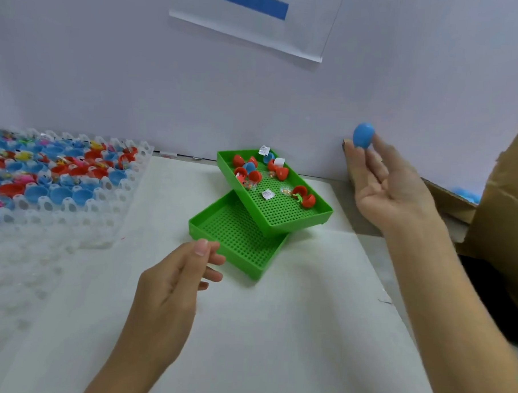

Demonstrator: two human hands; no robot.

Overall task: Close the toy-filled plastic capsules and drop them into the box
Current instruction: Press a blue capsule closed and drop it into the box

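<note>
Right hand (383, 178) raised palm-up, fingertips pinching closed blue capsule (363, 136) beside cardboard box (507, 189) — likely poised for drop. Left hand (174, 277) empty, fingers loosely curled, near lower green tray (235, 242). Upper tray (281, 206) holds open capsules, within reach on worktop (275, 330).

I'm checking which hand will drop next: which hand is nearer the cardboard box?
Right. The right hand, holding a blue capsule, is beside the cardboard box; the left hand is far across the table.
</note>
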